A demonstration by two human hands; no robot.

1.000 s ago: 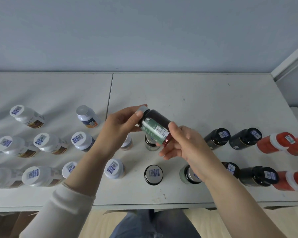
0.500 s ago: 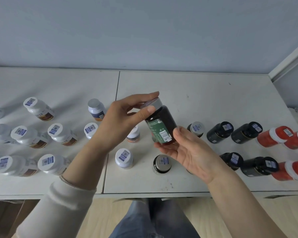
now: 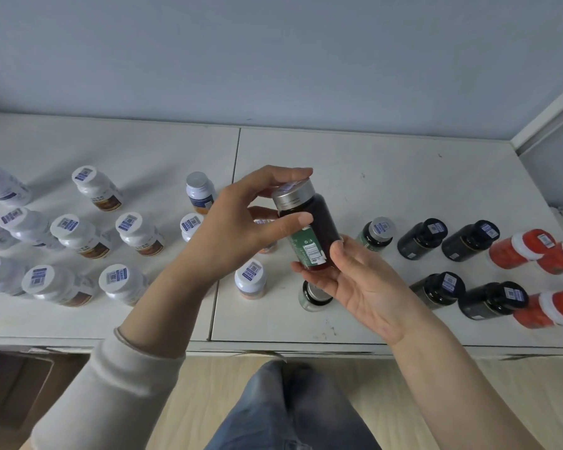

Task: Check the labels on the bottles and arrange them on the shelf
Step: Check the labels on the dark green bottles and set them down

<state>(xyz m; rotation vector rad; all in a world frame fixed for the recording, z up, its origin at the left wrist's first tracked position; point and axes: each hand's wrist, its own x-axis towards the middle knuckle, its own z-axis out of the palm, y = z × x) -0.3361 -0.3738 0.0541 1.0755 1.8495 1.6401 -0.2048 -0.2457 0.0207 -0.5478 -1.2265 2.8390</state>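
I hold a dark brown bottle with a silver cap and a green label upright above the white shelf top. My left hand grips it at the cap and upper body. Under its base lies my right hand, fingers cupped against the label. Several white bottles stand at the left, black bottles at the right, red bottles at the far right. A small silver-capped bottle stands just right of the held one.
Another dark bottle stands partly hidden under my right hand, and a small white-capped one beside it. A blue wall rises behind the shelf top. A cardboard box sits on the floor at lower left; my legs are below the front edge.
The held bottle has turned from tilted to upright, and my left hand moved up onto its cap. The view has shifted to the left, so more white bottles show.
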